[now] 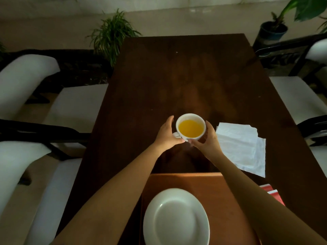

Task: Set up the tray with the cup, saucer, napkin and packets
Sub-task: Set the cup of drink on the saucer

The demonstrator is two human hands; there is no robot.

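Now both hands, left hand (166, 134) and right hand (208, 140), cup the white cup (190, 127) (orange liquid inside) beyond the tray (221, 191).

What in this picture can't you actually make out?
- Red packets, head view: mostly hidden behind the right forearm; number unclear.
- White round saucer and brown wooden tray: near edges cut off by the frame's bottom.
- White cup of yellow liquid: handle mostly covered by the left hand.

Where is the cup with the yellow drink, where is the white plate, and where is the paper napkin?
cup (190, 128), head view, on the yellow drink inside.
saucer (176, 220), head view, on its middle.
napkin (244, 147), head view, on its flat middle.
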